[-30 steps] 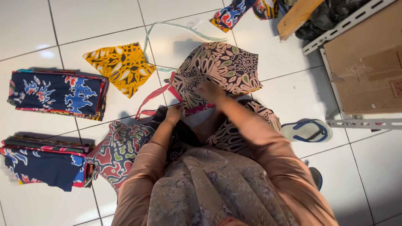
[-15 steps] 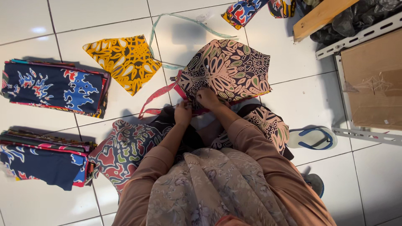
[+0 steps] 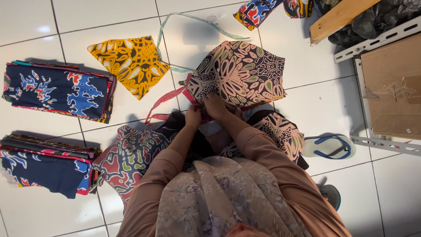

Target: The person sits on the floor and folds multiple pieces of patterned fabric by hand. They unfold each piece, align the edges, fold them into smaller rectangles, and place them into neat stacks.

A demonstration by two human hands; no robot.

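Pink-and-black batik piece point(image 3: 241, 72) lies on the white tile floor point(image 3: 35, 17) just ahead of my hands, and both hands pinch its near edge: left hand point(image 3: 193, 116) and right hand point(image 3: 215, 105) are closed on the cloth side by side, almost touching. Progress, as I judge it: two folded stacks sit well off to the left, a blue one point(image 3: 59, 90) further out and a second blue stack point(image 3: 44, 166) nearer me, so a good share looks done. Left to handle: this piece in hand, a loose yellow batik piece point(image 3: 131, 61) ahead-left, a red-green cloth point(image 3: 131, 153) under my left arm, more patterned scraps point(image 3: 258, 9) far ahead. A pale green strip point(image 3: 193, 19) loops across the floor beyond the hands. Packaging: flat brown cardboard box point(image 3: 390, 87) far right on a white metal frame point(image 3: 372, 37), rectangular, label too small to read. Blue sandal point(image 3: 331, 147) right of my right elbow.
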